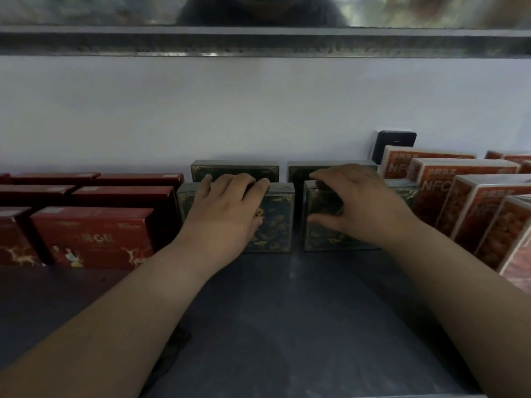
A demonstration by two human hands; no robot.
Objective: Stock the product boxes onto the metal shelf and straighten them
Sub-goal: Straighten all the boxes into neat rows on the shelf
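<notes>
Two dark green boxes with gold patterns stand side by side on the dark metal shelf (287,326). My left hand (227,208) grips the top edge of the left green box (275,222), fingers hooked over its back. My right hand (356,205) holds the right green box (324,234), fingers over the top edge and thumb pressed on its front face. Behind each stands another green box: one at the back left (234,168), one at the back right (298,170). A narrow gap separates the two front boxes.
Rows of red boxes (92,237) fill the shelf's left side. Orange-and-white boxes (471,211) stand in slanted rows on the right. A black wall socket (395,142) sits on the white back wall. Another shelf's metal edge (258,41) runs overhead.
</notes>
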